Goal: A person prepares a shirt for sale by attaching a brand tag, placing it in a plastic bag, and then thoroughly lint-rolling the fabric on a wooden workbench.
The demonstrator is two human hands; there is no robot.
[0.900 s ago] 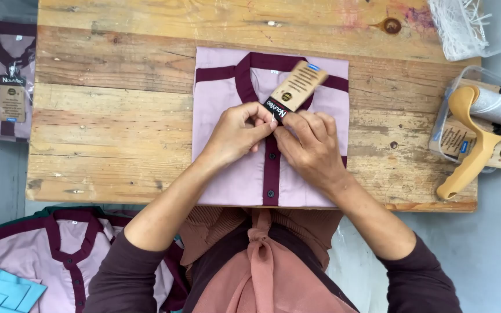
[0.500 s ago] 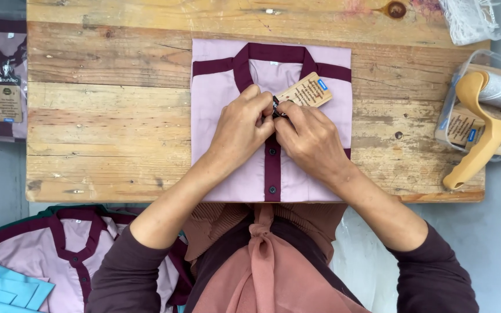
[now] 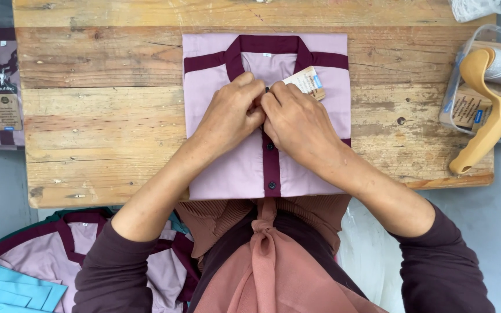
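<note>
head view: both hands (image 3: 265, 113) on tag (image 3: 307, 82) at shirt (image 3: 218, 87) collar

A worn wooden table (image 3: 100, 116) carries a folded lilac shirt (image 3: 221, 168) with maroon trim, which lies flat at its middle. To the right of the shirt, at the table's right edge, stands a clear plastic tub (image 3: 456, 87) with a yellow-handled lint roller (image 3: 488, 116) resting on it. Beyond the shirt, at the far right corner, lies a clear bag (image 3: 476, 8).
</note>
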